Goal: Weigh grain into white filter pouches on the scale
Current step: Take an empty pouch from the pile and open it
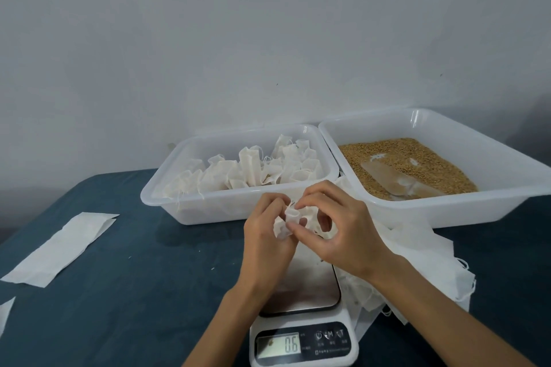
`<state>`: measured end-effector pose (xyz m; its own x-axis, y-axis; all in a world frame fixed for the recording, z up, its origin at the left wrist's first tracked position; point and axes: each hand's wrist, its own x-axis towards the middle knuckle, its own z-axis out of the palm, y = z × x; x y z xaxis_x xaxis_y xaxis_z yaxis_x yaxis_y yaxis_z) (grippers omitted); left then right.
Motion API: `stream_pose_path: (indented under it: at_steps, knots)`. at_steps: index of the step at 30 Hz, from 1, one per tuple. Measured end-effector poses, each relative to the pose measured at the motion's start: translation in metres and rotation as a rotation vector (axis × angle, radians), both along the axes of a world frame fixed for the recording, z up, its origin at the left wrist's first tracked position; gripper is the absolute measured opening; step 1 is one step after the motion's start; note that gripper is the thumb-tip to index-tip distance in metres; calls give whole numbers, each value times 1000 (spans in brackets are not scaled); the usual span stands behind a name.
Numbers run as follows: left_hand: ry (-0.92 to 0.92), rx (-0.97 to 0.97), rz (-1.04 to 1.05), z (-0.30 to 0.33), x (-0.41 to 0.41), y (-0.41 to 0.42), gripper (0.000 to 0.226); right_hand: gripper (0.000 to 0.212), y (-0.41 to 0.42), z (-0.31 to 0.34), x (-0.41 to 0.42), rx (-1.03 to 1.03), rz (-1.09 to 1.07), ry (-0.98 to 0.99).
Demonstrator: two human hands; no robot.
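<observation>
Both hands up over the scale (301, 292): left hand (265, 235) and right hand (340, 232) each pinch the one white pouch (290, 219), apparently working its mouth. Display (278, 345) shows 0.6 (not zeroed, so readings may drift off). Risks: pouch slips, or a wrist presses the platter. Grain tray (447, 164) rim sits close right, filled-pouch tray (238, 170) ahead; free cloth room left.
</observation>
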<state>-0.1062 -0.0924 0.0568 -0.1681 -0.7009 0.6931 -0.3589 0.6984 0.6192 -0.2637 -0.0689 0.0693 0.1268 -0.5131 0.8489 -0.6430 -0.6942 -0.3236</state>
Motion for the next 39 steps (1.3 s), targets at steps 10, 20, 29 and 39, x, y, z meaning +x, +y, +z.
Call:
stream_pose_path:
  at_steps: [10, 20, 29, 39]
  knots:
    - [41, 80, -3, 4, -1, 5, 44, 25, -2, -1, -2, 79, 18, -26]
    - [87, 127, -51, -2, -3, 3, 29, 13, -7, -5, 0, 222, 138, -85]
    - [45, 195, -45, -4, -1, 3, 59, 33, -6, -5, -1, 233, 109, -110]
    - [-26, 179, 19, -9, -2, 3, 58, 16, -5, -6, -1, 366, 114, -130]
